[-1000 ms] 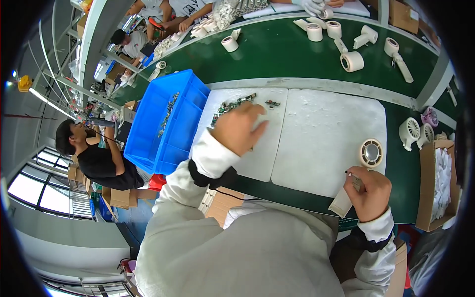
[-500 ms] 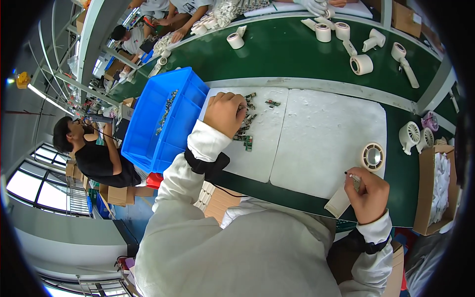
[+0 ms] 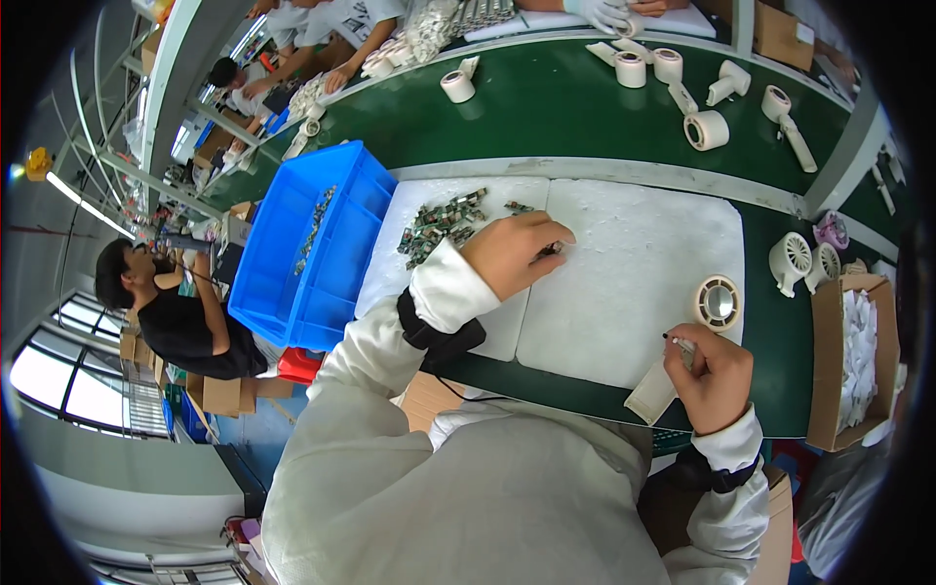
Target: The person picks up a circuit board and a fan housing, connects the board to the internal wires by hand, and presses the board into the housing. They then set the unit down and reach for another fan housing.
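Note:
My left hand (image 3: 517,255) is closed in a pinch over the white foam sheet (image 3: 624,263), with a small dark part, apparently a circuit board (image 3: 552,250), at its fingertips. Left of it lies a heap of small green circuit boards (image 3: 439,229). My right hand (image 3: 714,382) is closed at the sheet's lower right, on a white handheld-fan casing. The casing's flat handle (image 3: 651,393) sticks out left of the fingers, and its round head (image 3: 718,303) lies just above; their joint is hidden. A thin piece with a dark tip (image 3: 668,336) shows at the thumb and forefinger.
A blue divided bin (image 3: 307,244) with more boards stands at the left. White fan casings (image 3: 706,130) lie on the green bench (image 3: 546,107) beyond a pale rail. Two fan heads (image 3: 790,257) and a carton of white pieces (image 3: 856,361) stand right. Co-workers sit across the bench.
My left hand has moved right from the board heap toward the middle of the foam sheet, uncovering the heap. My right hand stays by the fan casing. The whole view has shifted slightly.

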The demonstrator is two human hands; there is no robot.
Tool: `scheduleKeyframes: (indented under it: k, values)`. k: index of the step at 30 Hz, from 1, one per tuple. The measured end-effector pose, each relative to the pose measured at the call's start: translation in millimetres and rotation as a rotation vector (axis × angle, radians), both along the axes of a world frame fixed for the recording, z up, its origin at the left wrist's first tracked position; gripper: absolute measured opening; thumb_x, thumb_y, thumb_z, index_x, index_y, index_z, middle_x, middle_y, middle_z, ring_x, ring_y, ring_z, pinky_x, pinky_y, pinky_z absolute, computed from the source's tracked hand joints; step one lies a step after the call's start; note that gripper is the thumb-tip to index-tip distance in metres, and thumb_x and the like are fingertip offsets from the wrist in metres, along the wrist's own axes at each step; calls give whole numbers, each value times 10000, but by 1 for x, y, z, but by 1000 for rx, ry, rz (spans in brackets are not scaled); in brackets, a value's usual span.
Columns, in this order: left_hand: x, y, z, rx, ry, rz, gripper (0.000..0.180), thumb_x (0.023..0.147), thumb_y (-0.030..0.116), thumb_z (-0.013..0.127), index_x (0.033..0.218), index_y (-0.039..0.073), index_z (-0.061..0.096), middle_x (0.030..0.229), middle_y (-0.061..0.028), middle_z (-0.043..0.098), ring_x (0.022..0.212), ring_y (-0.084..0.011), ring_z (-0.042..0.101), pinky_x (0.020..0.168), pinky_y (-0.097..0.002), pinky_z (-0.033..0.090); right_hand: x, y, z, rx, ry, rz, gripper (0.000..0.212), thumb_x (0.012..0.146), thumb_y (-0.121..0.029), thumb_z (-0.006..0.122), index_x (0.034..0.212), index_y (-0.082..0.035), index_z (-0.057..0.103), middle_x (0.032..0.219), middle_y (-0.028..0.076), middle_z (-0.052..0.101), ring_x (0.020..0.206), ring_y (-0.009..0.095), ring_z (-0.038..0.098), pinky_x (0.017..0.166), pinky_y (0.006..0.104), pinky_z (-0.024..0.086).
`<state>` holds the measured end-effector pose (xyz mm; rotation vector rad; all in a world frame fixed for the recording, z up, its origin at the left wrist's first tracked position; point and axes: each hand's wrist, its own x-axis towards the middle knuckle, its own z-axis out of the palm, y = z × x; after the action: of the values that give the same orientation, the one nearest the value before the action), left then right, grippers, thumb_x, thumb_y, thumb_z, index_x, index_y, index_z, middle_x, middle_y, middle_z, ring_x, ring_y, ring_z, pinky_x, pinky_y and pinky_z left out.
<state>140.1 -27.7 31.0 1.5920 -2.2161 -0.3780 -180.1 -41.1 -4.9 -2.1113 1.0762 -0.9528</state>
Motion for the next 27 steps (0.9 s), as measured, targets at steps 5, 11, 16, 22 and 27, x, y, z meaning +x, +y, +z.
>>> scheduleKeyframes:
  k: [5, 11, 16, 22, 27]
  values:
    - [-2, -2, -3, 73, 101, 87, 363, 861, 62, 767, 1213, 60, 676, 1036, -131, 708, 852, -239, 702, 773, -342, 567, -2, -1, -3, -33, -2, 13, 104, 814, -50, 748, 915, -44, 723, 526, 60, 480, 425, 134, 441, 458, 291, 352]
    - [-25, -3, 6, 71, 248, 49, 356, 865, 13, 744, 1213, 58, 686, 990, -118, 722, 872, -217, 696, 809, -320, 555, -2, -7, 0, -65, -3, 0, 103, 824, -77, 751, 924, -68, 729, 519, 61, 485, 426, 170, 466, 458, 312, 369]
    - [-59, -19, 2, -113, 53, -146, 340, 865, -19, 727, 1196, 55, 703, 990, -106, 715, 925, -216, 678, 861, -320, 533, -2, -4, -2, -35, -69, -4, 116, 836, -95, 748, 950, -83, 733, 504, 54, 467, 415, 173, 462, 460, 320, 370]
    - [-102, -21, -7, -37, 354, -126, 332, 828, -28, 735, 1144, 72, 726, 976, -92, 704, 918, -243, 649, 813, -331, 527, -8, -7, -4, -15, -116, 1, 133, 839, -117, 755, 968, -88, 735, 492, 49, 446, 405, 167, 451, 456, 320, 360]
    - [-110, -11, -15, 92, 347, -192, 348, 820, -32, 757, 1156, 53, 723, 998, -95, 681, 923, -209, 655, 825, -302, 520, -10, -7, -3, 29, -108, -36, 137, 835, -123, 762, 965, -90, 738, 492, 43, 438, 412, 151, 438, 456, 313, 351]
